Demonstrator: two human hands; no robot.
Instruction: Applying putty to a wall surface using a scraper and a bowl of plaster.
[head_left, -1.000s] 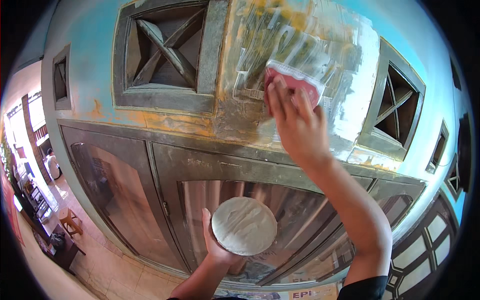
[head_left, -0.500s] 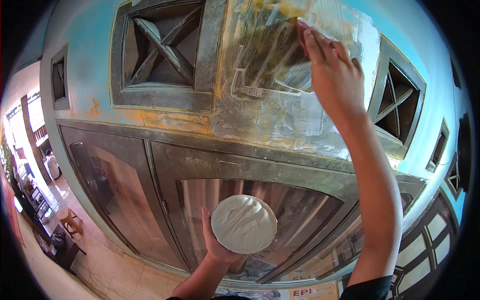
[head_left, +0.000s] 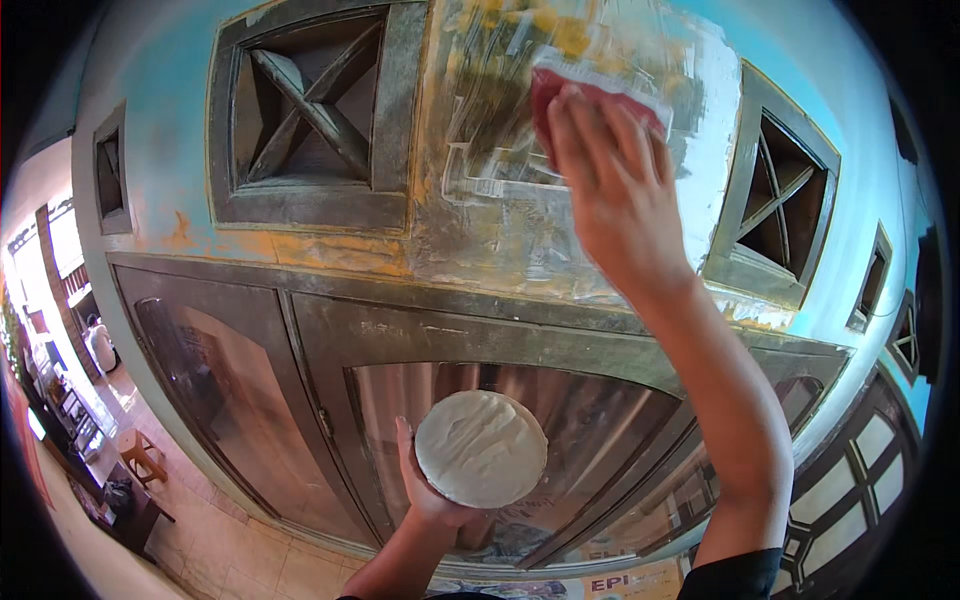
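Note:
My right hand (head_left: 632,215) is raised to the wall, its fingers closed on a flat red putty spreader (head_left: 553,97) with white paste along its upper edge. Behind the spreader is a wall patch (head_left: 480,232) of bare grey-brown and ochre, streaked with white putty that is thickest at its right. Low in front of me, my left hand (head_left: 432,508) supports a round container of creamy white putty (head_left: 482,448) from beneath and the left side. Most of that hand's fingers are hidden under the container, while its thumb points up beside the rim.
Brown wooden vents with crossed slats flank the patch, one on the left (head_left: 312,195) and one on the right (head_left: 778,195). Below runs a brown-framed glazed door (head_left: 480,335). At the far left stand a wooden stool (head_left: 140,455) and a person (head_left: 100,345) in the distance.
My right hand has moved left and down across the wall with the spreader, whose red face now shows more. The putty container stays in my left hand, nearly unmoved.

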